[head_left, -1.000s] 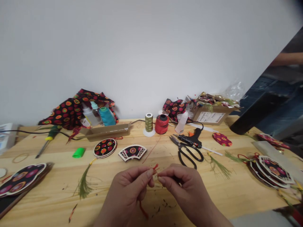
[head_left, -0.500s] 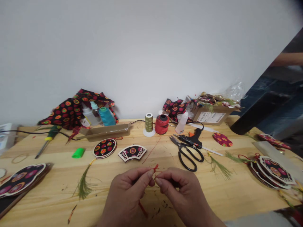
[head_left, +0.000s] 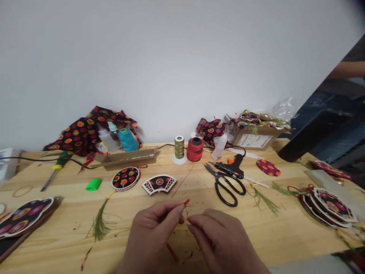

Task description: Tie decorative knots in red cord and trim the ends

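Above a pale wooden surface (head_left: 68, 217), the left hand (head_left: 156, 232) is pinching a red cord (head_left: 187, 202) — near the fan-shaped ornament (head_left: 160, 184) — while the right hand (head_left: 225, 238) is pinching a thin red thread (head_left: 186, 212) beside it.

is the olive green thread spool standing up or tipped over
Upright: the olive green thread spool stands on its wide white base, with its round top end facing up.
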